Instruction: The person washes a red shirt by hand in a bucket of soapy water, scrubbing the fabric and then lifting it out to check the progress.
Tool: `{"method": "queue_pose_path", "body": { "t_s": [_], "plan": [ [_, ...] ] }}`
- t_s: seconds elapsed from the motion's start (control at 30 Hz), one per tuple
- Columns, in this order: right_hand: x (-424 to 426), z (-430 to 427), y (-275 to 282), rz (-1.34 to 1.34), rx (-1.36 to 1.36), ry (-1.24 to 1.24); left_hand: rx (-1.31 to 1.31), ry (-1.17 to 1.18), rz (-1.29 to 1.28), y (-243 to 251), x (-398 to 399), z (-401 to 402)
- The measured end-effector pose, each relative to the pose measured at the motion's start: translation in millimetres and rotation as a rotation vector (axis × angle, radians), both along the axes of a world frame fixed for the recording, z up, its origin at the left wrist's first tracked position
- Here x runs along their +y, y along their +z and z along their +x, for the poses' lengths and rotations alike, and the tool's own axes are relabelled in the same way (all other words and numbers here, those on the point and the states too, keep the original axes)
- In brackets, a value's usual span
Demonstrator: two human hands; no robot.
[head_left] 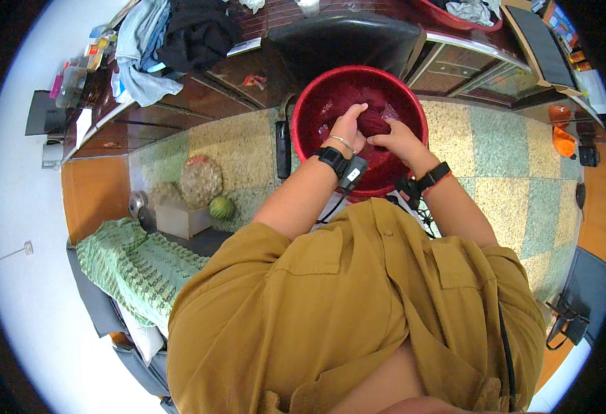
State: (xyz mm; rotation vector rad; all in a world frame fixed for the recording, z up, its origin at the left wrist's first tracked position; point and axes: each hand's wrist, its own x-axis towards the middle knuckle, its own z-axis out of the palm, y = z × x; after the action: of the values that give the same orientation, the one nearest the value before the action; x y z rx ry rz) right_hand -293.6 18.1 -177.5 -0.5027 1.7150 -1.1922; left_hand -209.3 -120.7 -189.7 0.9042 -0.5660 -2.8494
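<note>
A large red plastic basin (421, 111) stands in front of me, with what looks like water and dark red fabric inside. Over it, a bunched dark red cloth (373, 121) is held between both hands. My left hand (348, 132) grips the cloth's left side, thumb pointing up and away. From the right, my right hand (400, 139) closes on the other side of the cloth, with thumb and fingers around its edge. Some of the fingers are hidden behind the cloth. Both wrists carry black straps with small devices.
Behind the basin stands a black chair (342, 44) against a dark wooden cabinet (220, 88). Jeans (142, 57) hang over the cabinet's edge. A watermelon (222, 208) and a box (181, 220) sit on the floor at left. A black-handled object (283, 150) is beside the basin.
</note>
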Motion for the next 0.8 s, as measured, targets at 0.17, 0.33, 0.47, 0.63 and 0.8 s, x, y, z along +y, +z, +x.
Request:
{"method": "queue_pose_path", "body": {
  "t_s": [0.17,0.33,0.47,0.63,0.8],
  "plan": [
    [9.1,34.6,26.9,0.066,1.058,-0.029,-0.144,0.096,0.101,12.9,7.1,-5.6],
    [1.0,32.8,20.1,0.098,1.447,0.102,-0.336,0.041,-0.006,7.4,19.7,-12.6],
    [0.9,24.9,22.8,0.135,1.025,-0.071,-0.397,0.059,-0.193,36.7,32.7,-10.4],
    [1.8,12.3,-1.8,0.234,0.754,-0.104,-0.184,0.161,-0.38,37.6,29.0,-14.6],
    [4.4,6.4,11.3,-0.139,-0.308,-0.103,-0.123,-0.166,-0.246,35.0,-3.8,-12.0]
  ]
}}
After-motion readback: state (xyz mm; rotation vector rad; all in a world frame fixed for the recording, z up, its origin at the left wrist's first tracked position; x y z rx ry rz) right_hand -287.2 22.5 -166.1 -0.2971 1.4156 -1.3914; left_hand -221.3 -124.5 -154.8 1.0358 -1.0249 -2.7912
